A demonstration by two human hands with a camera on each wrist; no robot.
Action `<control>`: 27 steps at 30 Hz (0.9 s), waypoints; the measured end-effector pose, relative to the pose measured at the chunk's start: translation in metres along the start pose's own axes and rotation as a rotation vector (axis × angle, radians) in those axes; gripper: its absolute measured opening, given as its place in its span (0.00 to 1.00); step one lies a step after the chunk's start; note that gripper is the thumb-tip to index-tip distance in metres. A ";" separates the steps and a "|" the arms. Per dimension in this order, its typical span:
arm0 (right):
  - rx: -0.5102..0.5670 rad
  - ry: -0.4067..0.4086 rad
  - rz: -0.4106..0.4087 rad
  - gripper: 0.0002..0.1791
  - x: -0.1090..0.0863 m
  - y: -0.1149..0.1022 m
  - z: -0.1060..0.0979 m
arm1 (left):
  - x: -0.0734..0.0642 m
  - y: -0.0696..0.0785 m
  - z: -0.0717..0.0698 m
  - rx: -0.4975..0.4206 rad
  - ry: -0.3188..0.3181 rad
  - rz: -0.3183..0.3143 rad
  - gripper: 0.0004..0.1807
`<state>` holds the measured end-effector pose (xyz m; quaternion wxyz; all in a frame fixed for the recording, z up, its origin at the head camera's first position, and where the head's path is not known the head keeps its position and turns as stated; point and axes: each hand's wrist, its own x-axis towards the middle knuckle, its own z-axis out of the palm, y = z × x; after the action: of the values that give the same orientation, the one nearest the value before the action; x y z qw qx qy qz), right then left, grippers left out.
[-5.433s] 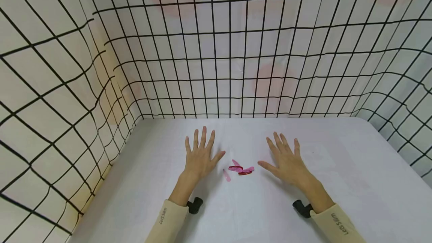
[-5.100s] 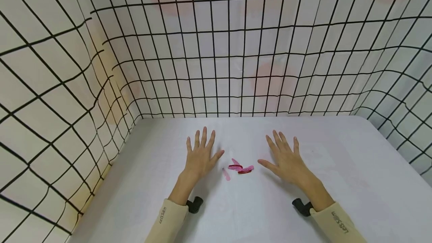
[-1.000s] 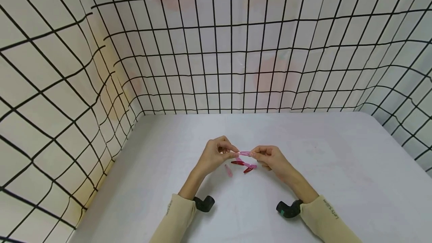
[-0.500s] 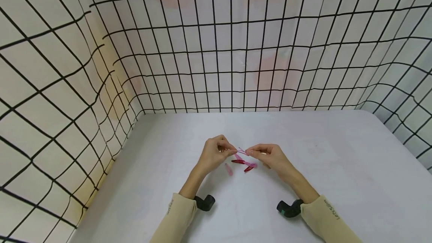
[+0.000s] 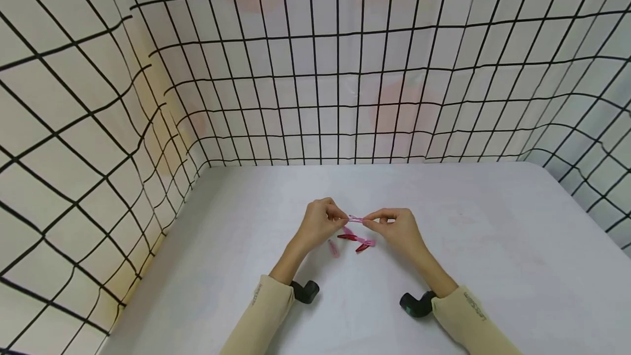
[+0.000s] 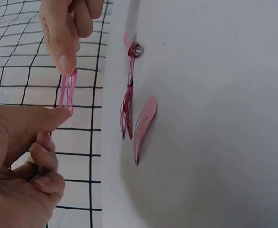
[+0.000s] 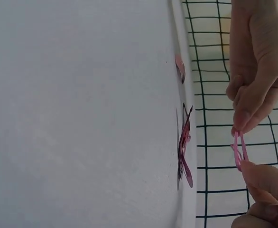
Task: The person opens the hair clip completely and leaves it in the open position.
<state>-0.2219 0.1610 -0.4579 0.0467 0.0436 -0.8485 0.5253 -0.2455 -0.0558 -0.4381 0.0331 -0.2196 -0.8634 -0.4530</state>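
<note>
A slim translucent pink snap hair clip [image 5: 356, 218] is held in the air between both hands, above the white table surface [image 5: 493, 245] and clear of it. One end of the clip is pinched between the thumb and forefinger of the left hand [image 5: 320, 222], the remaining fingers being curled into the palm; the opposite end is pinched by the thumb and forefinger tips of the right hand [image 5: 396, 230]. In the left wrist view the clip [image 6: 68, 92] is seen as two narrow pink prongs running between the fingertips of the two hands, and the same is shown in the right wrist view [image 7: 238, 149]. On the table just below the held clip, a small loose group of pink and dark red hair clips [image 5: 359, 241] is left lying, some touching or overlapping one another, and a single pale pink flat clip [image 5: 333, 248] is set slightly apart to their left. Cream-coloured sleeves [image 5: 256, 316] are worn on both forearms. The table is enclosed on three sides by a white cloth printed with a black grid [image 5: 315, 70]
</note>
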 end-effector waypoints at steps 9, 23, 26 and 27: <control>0.044 0.022 0.175 0.13 0.019 0.011 -0.002 | 0.027 -0.004 0.009 0.043 -0.002 -0.054 0.02; 0.038 0.046 0.234 0.11 0.030 0.018 0.007 | 0.036 -0.013 0.019 0.006 0.021 -0.189 0.03; 0.038 0.044 0.235 0.11 0.032 0.020 0.008 | 0.039 -0.017 0.020 -0.024 0.013 -0.255 0.03; 0.036 0.044 0.236 0.11 0.032 0.021 0.009 | 0.039 -0.018 0.020 -0.031 0.008 -0.271 0.03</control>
<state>-0.2569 0.1615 -0.4762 0.0023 -0.0669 -0.8370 0.5431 -0.2854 -0.0346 -0.4535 -0.0282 -0.0997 -0.8778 -0.4677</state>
